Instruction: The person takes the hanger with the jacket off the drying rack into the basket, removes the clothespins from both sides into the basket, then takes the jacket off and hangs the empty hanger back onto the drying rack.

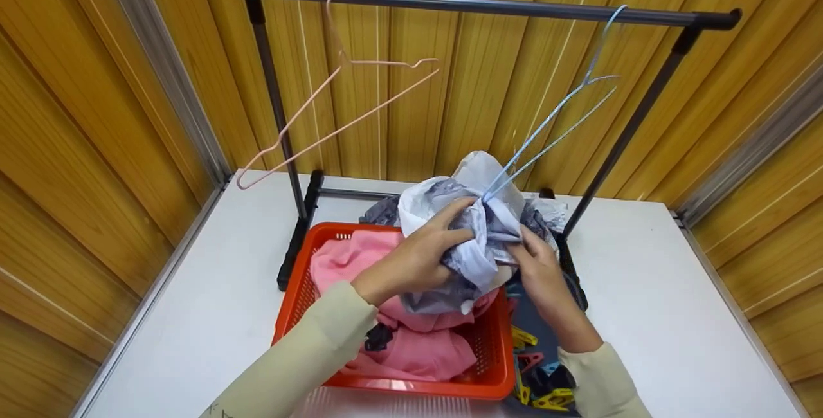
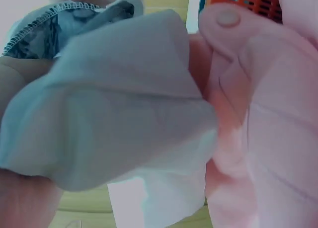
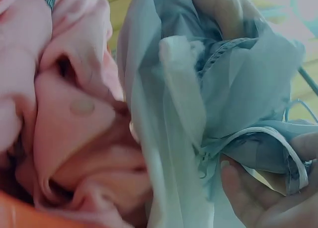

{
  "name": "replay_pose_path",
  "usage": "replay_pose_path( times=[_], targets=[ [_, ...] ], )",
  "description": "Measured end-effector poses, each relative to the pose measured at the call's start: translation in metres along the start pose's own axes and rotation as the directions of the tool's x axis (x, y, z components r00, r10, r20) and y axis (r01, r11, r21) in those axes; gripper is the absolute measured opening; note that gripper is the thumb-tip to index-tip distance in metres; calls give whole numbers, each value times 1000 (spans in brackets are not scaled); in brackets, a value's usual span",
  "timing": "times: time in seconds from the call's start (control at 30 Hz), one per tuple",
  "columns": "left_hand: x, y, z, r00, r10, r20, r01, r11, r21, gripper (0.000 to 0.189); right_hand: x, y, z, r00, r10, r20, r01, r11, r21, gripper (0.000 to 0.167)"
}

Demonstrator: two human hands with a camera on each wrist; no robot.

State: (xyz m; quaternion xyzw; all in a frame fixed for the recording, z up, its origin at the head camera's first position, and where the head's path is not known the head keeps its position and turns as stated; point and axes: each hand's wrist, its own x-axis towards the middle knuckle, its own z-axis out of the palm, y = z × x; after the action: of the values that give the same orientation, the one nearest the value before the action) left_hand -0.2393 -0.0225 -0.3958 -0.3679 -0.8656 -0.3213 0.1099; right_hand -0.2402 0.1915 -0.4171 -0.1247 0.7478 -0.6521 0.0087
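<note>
A bunched white and grey patterned garment is held up over the red basket's far right part. My left hand grips its left side, thumb and fingers spread into the folds. At the right, my right hand pinches the garment's edge; in the right wrist view its fingers lie by a stitched hem. The lower end of a light blue hanger meets the cloth between both hands; how far it goes inside is hidden. In the left wrist view pale fabric covers most of the left hand.
Pink clothes fill the red basket. A pink hanger and the blue one hang from the dark rack bar. Several colourful clips lie in a dark container right of the basket. More grey fabric lies behind.
</note>
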Motion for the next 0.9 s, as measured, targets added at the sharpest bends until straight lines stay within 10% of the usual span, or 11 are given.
replay_pose_path(
  times=[0.3,0.53,0.7,0.9],
  targets=[
    [2,2,16,986,-97,-138,86,993,-82,72,-11,-14,22,992,-27,122,29,999,-21,39],
    [-7,3,7,976,-99,-196,101,995,-2,64,-29,-26,33,928,-353,119,372,896,-241,22],
    [-5,1,-6,949,-137,-285,99,985,-143,47,-31,-28,36,883,-468,38,462,852,-244,66],
    [-3,9,-25,906,-159,-393,-4,924,-381,45,-21,-10,42,934,-347,85,352,850,-393,126]
  ],
)
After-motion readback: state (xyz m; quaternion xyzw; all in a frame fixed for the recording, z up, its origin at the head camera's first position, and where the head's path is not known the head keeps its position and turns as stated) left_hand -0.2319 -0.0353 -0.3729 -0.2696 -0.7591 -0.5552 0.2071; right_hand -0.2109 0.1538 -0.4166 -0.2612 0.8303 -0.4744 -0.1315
